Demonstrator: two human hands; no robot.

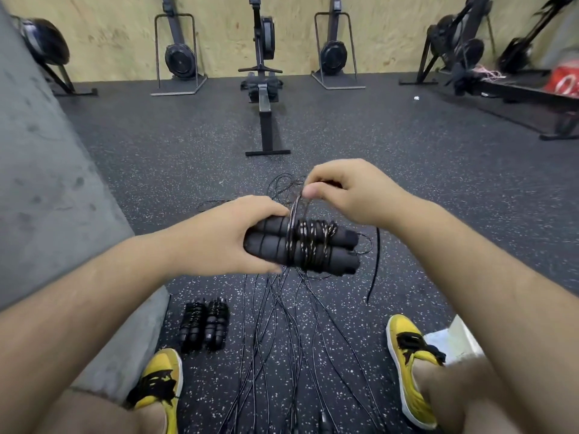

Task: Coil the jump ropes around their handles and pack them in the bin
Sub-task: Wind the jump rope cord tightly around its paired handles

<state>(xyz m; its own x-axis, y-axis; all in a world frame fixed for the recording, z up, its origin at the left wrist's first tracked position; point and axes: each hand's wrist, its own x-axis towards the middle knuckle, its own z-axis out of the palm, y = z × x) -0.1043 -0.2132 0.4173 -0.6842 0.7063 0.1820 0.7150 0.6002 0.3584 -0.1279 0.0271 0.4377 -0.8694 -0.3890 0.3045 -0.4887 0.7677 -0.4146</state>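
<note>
- Bare forearms and knees are framing the bottom of the head view, and a yellow suede left shoe [159, 383] and yellow suede right shoe [410, 364], both black-laced, are resting on the black speckled rubber floor [156, 151].
- The left hand [219, 236] is gripping one end of a pair of black foam jump-rope handles [269, 249], fingers curled round them. It is holding them side by side and roughly level above the floor.
- A thin black cable rope [313, 245] is sitting in several tight turns round the middle of both handles.
- The right hand [347, 192], just above the handles, is pinching a loose loop [296, 211] of that same rope between thumb and fingertips.
- Many loose black rope strands [282, 333] are trailing from below the handles across the floor between the shoes.
- Two black wrapped bundles [203, 327], handles bound in rope, are lying side by side on the floor near the left shoe and just beside a grey concrete block [47, 183].
- A white object [454, 339] is showing behind the right shoe; what it is cannot be told.
- A black rowing machine [264, 89] is standing well beyond the hands, in front of a plywood wall [109, 32].
</note>
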